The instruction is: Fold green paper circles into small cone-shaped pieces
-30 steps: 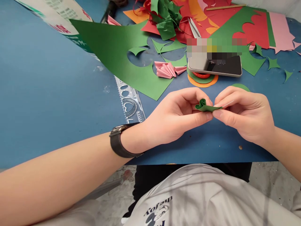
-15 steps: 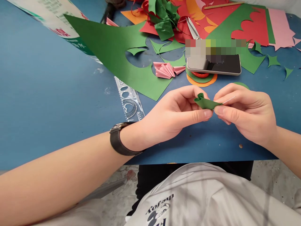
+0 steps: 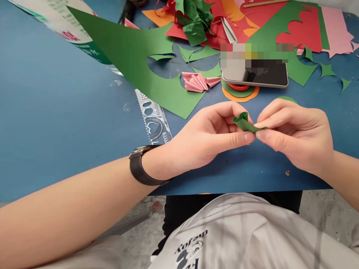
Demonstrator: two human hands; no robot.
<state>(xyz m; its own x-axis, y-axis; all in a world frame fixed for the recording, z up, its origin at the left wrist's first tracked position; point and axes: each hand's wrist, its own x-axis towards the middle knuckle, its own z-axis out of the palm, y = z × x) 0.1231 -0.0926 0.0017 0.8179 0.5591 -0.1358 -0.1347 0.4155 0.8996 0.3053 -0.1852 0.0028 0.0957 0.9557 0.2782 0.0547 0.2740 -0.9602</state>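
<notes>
The curled green paper [image 3: 244, 124] between my left hand [image 3: 209, 136] and right hand [image 3: 300, 136] has tilted, now sloping down from its coiled end. The large green sheet [image 3: 134, 56] now reaches farther over the printed wrapper [image 3: 53, 22].

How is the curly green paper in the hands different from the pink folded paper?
Colour: the curly green paper is dark green, while the pink folded paper is light pink.
Shape: the curly green paper has a rolled-up end, but the pink folded paper fans out in several narrow, cone-like folds.
Place: the left hand and right hand pinch the curly green paper; the pink folded paper lies untouched.
Both are bent out of flat.
</notes>
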